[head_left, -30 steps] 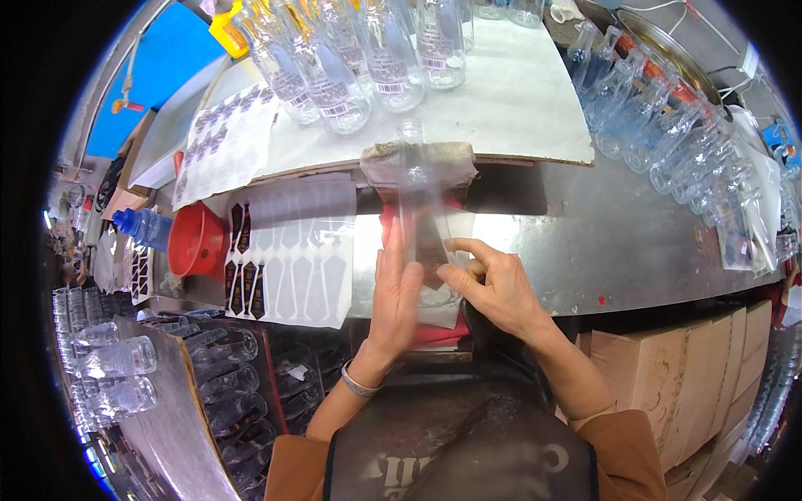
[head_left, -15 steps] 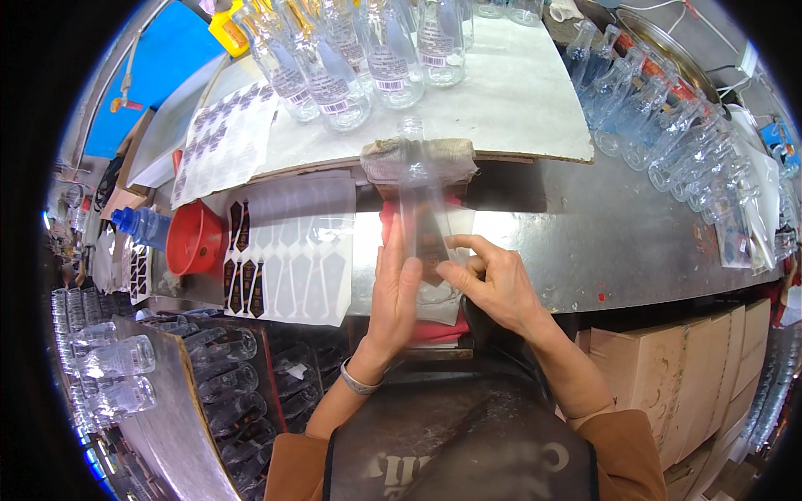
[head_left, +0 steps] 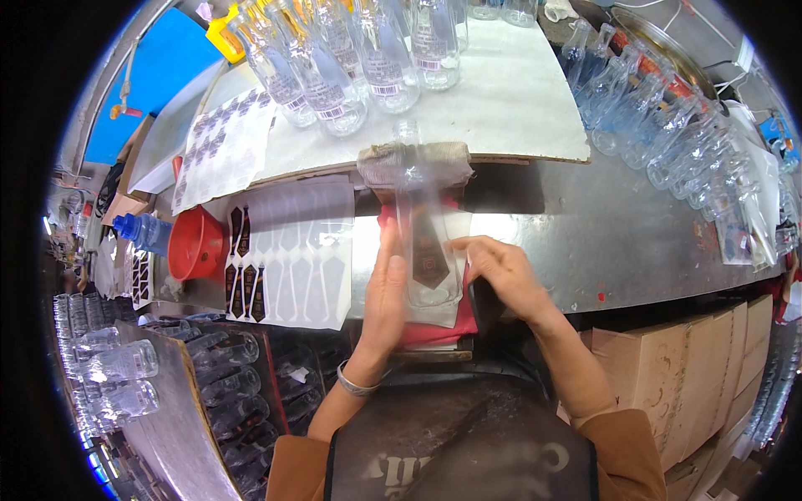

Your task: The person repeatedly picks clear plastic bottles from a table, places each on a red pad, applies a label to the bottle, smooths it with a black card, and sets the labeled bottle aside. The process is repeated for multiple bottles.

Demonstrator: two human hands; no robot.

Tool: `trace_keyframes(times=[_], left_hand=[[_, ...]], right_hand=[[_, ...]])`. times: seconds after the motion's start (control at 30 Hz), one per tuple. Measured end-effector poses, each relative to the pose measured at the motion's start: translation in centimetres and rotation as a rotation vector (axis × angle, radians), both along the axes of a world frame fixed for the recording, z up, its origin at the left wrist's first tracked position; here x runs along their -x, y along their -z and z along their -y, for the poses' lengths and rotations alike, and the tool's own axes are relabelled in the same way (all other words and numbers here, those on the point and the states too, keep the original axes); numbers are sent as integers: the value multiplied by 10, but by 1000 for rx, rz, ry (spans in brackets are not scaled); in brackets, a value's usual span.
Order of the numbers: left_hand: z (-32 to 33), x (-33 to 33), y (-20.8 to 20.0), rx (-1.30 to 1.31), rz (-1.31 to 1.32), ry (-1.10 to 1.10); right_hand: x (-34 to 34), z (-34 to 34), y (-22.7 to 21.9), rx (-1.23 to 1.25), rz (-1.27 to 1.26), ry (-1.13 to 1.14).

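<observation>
A clear glass bottle [head_left: 418, 215] lies with its neck pointing away from me, across a cloth-wrapped rest [head_left: 454, 164]. A dark tie-shaped label [head_left: 429, 259] shows on its body. My left hand [head_left: 385, 296] is open, its straight fingers lying flat along the bottle's left side. My right hand [head_left: 508, 277] is at the right side, bent, with thumb and forefinger close to the label's edge. A dark flat piece [head_left: 487, 307] shows under the right hand, apparently gripped in it; its kind is unclear. Red cloth [head_left: 434, 334] lies beneath the bottle.
On the left lies a label sheet [head_left: 288, 250] beside a red bowl [head_left: 198, 244] and a blue-capped bottle [head_left: 142, 233]. Labelled bottles [head_left: 388, 63] stand on the white board [head_left: 510, 108] ahead. Rows of bottles [head_left: 660, 138] line the far right, above cardboard boxes [head_left: 660, 367].
My right hand has moved slightly right, away from the label, and its thumb has come off the bottle. The left hand has shifted slightly left and down along the bottle's side.
</observation>
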State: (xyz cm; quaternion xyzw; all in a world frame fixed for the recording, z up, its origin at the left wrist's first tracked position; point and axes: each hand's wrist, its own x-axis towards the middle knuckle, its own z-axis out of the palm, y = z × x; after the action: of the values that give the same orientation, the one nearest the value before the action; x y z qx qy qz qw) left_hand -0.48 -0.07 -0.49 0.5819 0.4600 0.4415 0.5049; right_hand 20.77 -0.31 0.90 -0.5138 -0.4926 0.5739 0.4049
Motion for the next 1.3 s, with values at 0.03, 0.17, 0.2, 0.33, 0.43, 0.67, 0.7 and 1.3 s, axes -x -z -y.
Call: trace_keyframes(times=[0.03, 0.17, 0.2, 0.33, 0.43, 0.67, 0.7, 1.3], left_hand=[[2, 1, -5, 47, 76, -6], [12, 15, -6, -17, 84, -1], [13, 17, -2, -48, 80, -8], [17, 19, -9, -187, -74, 60], [21, 19, -21, -276, -265, 101], [24, 23, -13, -342, -404, 95], [24, 23, -12, -336, -401, 91], [16, -2, -17, -440, -395, 43]], right_hand=[[-8, -1, 6, 26, -71, 30], [-15, -3, -22, -40, -213, 140], [-13, -6, -30, -101, -221, 59], [8, -49, -54, -717, 327, -54], [15, -90, -75, -811, 508, 121], [30, -96, -89, -1080, 630, -69], [29, -87, -89, -1134, 655, -55], [-15, 29, -62, -525, 121, -292]])
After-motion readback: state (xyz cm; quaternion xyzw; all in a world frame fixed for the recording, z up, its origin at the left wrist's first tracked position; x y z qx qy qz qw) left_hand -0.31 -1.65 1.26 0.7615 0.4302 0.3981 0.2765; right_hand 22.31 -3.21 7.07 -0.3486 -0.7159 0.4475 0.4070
